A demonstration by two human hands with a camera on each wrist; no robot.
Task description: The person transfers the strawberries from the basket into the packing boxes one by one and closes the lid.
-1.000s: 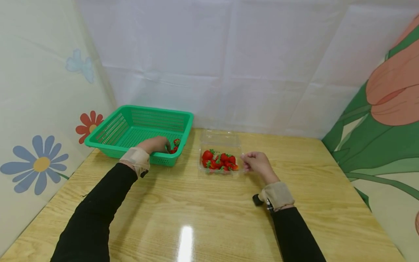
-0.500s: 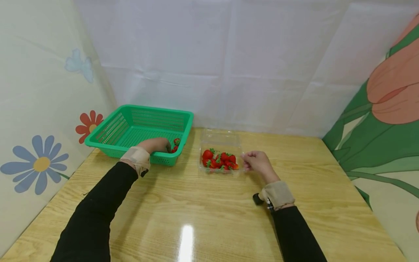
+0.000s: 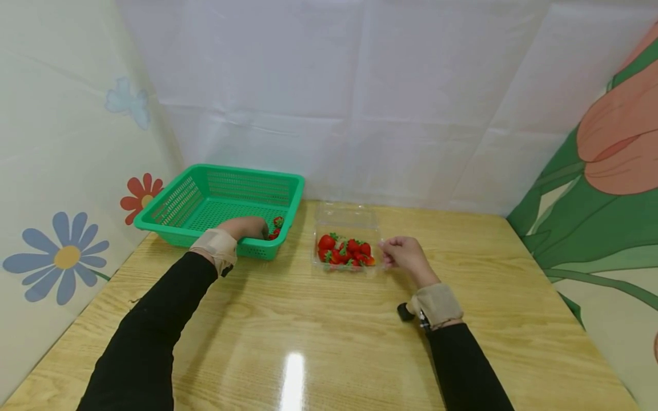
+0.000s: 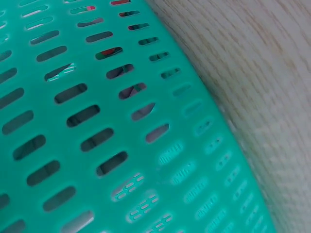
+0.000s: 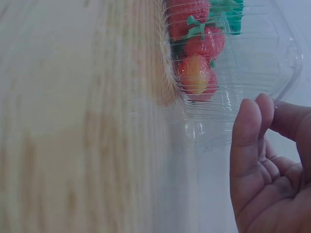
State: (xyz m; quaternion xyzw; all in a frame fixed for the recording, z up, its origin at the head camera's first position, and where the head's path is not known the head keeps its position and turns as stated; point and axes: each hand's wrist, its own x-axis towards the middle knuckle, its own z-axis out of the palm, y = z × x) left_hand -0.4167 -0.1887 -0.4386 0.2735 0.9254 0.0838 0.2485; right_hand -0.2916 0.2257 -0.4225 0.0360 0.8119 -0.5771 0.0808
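Observation:
My left hand [image 3: 250, 227] reaches over the near wall of the green slotted basket [image 3: 247, 185], its fingertips down inside beside several red strawberries [image 3: 278, 222] in the right corner. The left wrist view shows mostly the outside of that basket wall [image 4: 146, 160], with bits of red through the slots; the fingers are hidden behind it. My right hand [image 3: 406, 257] pinches the right rim of a clear plastic clamshell box [image 3: 346, 217] between thumb and fingers. Strawberries [image 5: 206, 43] with green leaves lie in the box, close to the right hand [image 5: 272, 170] in the right wrist view.
The wooden table [image 3: 329, 331] carries basket and box side by side. A white cloth [image 3: 329, 103] hangs right behind them. Side panels bear a painted blue flower [image 3: 64, 258] on the left and large tulips [image 3: 622, 151] on the right.

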